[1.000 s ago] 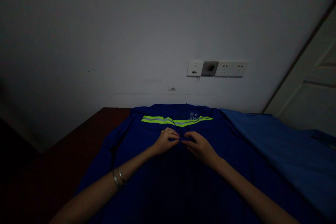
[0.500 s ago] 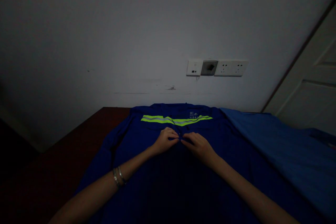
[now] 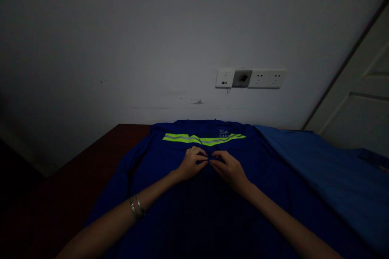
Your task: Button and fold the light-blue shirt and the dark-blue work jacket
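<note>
A dark blue work jacket (image 3: 261, 170) lies spread out, with a yellow-green and grey reflective strip (image 3: 209, 141) across its chest and small pale print near the upper right. At its front middle, below the strip, my left hand (image 3: 192, 162) pinches the cloth between thumb and fingers. Facing it, my right hand (image 3: 230, 168) pinches the same front edge, its fingertips almost meeting those of the left. Whatever small fastening lies between the fingertips is too dark to make out. Two silvery bracelets (image 3: 137, 205) circle my left wrist.
Under the jacket is a dark red-brown table (image 3: 100, 158), set against a pale wall (image 3: 121, 48). Lighter blue cloth (image 3: 319, 170) lies to the right. Wall sockets (image 3: 264, 79) sit above the table, and a panelled door (image 3: 364, 101) stands at the right.
Almost nothing differs. My fingers have shifted very slightly at the jacket's front, both hands staying in the same place.
</note>
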`<state>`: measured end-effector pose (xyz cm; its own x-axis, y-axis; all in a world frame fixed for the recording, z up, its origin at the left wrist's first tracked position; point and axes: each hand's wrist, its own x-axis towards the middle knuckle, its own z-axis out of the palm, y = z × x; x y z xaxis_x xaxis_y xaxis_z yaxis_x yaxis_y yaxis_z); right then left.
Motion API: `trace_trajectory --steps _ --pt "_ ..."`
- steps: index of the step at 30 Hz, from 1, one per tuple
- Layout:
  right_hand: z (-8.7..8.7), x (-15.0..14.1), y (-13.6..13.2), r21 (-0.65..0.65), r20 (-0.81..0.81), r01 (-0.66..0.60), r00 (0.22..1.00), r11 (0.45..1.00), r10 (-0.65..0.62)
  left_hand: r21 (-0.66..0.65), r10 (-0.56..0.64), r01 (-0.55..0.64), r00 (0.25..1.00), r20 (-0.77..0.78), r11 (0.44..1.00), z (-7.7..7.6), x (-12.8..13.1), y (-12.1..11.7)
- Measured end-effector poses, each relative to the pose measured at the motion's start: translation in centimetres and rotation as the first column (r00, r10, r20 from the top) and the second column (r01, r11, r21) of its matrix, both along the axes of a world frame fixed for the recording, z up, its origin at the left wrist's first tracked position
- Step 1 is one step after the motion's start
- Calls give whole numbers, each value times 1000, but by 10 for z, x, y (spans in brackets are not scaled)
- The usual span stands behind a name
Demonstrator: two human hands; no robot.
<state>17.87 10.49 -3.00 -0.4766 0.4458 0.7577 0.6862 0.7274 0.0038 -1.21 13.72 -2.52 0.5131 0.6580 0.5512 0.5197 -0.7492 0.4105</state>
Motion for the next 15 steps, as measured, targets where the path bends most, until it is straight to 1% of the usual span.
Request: trace_trajectory --steps 3,8,15 --pt "1 0 0 40 51 23 998 999 -25 7 17 -17 1000 -6 1000 -1 1 -1" --pt "0 0 0 67 75 26 997 997 -31 33 9 -9 1000 15 999 -2 2 -1" --pt "0 -2 0 75 85 -9 996 997 3 -4 31 -31 998 49 1000 0 3 -4"
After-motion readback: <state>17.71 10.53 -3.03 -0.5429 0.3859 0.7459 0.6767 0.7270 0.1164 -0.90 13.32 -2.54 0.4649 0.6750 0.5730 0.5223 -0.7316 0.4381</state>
